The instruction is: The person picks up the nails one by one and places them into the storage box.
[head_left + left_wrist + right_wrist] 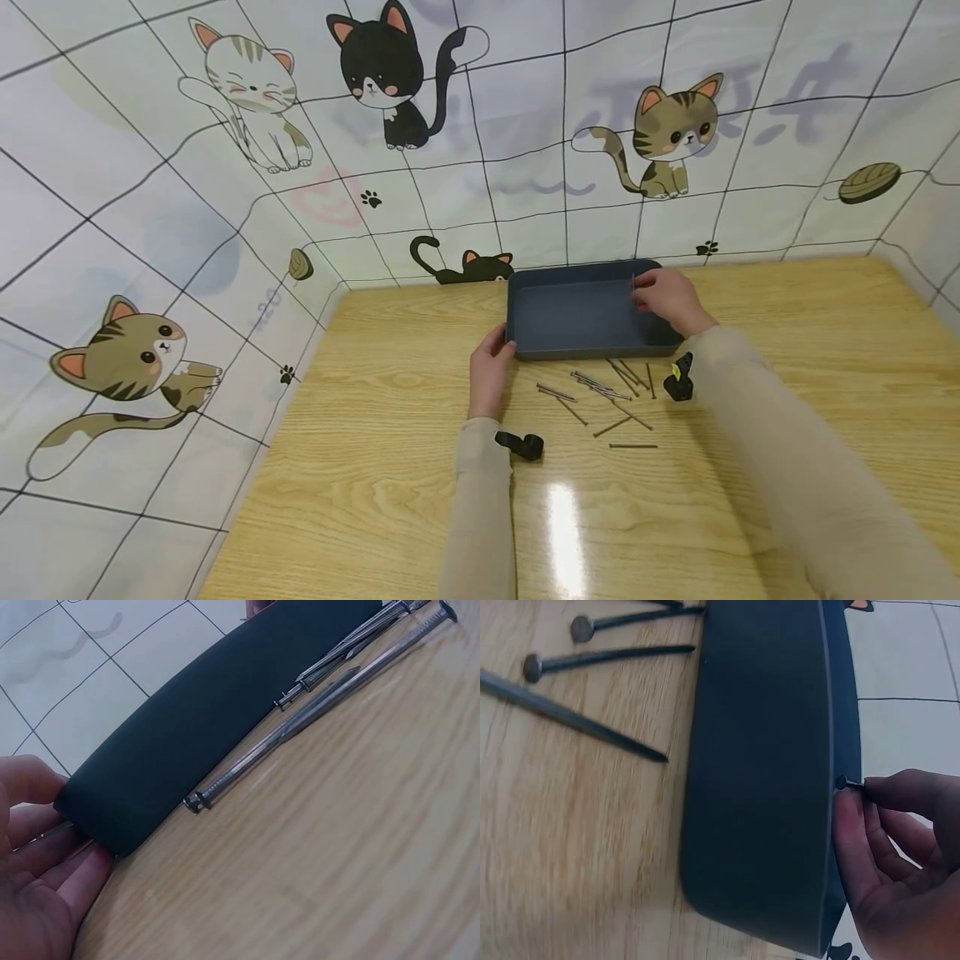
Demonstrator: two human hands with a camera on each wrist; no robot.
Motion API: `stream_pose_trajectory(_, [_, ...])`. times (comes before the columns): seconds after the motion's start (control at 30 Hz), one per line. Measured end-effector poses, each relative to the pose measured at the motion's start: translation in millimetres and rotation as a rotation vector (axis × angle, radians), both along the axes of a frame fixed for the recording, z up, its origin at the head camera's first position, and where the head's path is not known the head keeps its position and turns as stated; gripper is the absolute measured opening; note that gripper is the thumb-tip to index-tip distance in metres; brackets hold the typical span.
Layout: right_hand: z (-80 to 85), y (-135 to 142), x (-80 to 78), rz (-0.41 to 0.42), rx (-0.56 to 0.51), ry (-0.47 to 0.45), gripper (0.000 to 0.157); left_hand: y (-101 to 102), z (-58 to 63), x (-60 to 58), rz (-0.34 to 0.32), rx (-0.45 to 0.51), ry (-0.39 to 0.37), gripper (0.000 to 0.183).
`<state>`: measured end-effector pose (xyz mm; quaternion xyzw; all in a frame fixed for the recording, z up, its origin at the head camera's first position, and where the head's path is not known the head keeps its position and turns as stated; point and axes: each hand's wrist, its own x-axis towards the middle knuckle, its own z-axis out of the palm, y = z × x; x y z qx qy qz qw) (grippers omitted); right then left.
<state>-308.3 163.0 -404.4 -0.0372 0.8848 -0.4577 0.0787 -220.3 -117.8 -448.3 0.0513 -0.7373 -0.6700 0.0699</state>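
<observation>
A dark blue-grey rectangular tray (pixel 585 353) stands on the wooden table near the back wall. My left hand (pixel 491 371) grips its front left corner, the thumb at the front and the other fingers along the left side. Over the tray's right end, my right hand (pixel 671 298) pinches a nail (pixel 853 784) between thumb and fingertips. The nail's flat head shows just past the tray rim in the right wrist view. Several loose nails (pixel 633 446) lie scattered on the table in front of the tray, some crossing one another.
The wooden table (pixel 375 442) meets a wall (pixel 525 192) covered with a cat-and-grid print at the back and left. Black wrist cameras sit on both sleeves, the left one (pixel 531 447) near the loose nails.
</observation>
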Motion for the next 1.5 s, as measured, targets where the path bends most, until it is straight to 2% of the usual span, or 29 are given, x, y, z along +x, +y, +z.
stream_pose_trajectory(0.13, [-4.5,2,-4.1,0.026,0.116,-0.008,0.039,0,0.9,0.2,0.007,0.001,-0.004,0.041])
stream_pose_trajectory(0.23, [-6.3,1,-6.4,0.057,0.215,0.029,0.035,-2,-10.3,-6.6,0.024,-0.002,-0.005,0.04])
stream_pose_trajectory(0.37, [-8.3,-3,-9.4,0.087,0.343,0.092,0.019,-4,-24.7,-14.5,0.046,-0.014,0.004,0.039])
stream_pose_trajectory(0.47, [-9.9,-6,-8.9,0.088,0.399,0.091,0.033,-4,-25.3,-14.5,0.041,-0.017,0.009,0.039])
stream_pose_trajectory(0.53, [-10.3,-8,-6.9,0.087,0.413,0.09,0.038,-3,-25.2,-14.2,0.037,-0.014,0.011,0.039])
stream_pose_trajectory(0.73, [-11.8,-10,-3.1,0.078,0.428,0.134,0.041,-2,-23.7,-13.8,0.043,-0.009,0.0,0.039])
stream_pose_trajectory(0.9, [-14.2,-13,-4.1,0.063,0.469,0.118,0.043,-2,-23.8,-13.8,0.044,-0.016,-0.009,0.039])
stream_pose_trajectory(1.23, [-7.4,-15,2.6,0.041,0.502,0.139,0.042,-2,-23.5,-15.0,0.037,-0.013,0.001,0.039])
stream_pose_trajectory(1.4, [-9.0,-16,3.5,0.051,0.509,0.165,0.041,-2,-22.7,-13.6,0.044,-0.024,-0.009,0.039])
stream_pose_trajectory(1.5, [-8.1,-16,2.7,0.062,0.523,0.15,0.039,-3,-22.7,-13.3,0.045,-0.022,-0.008,0.039])
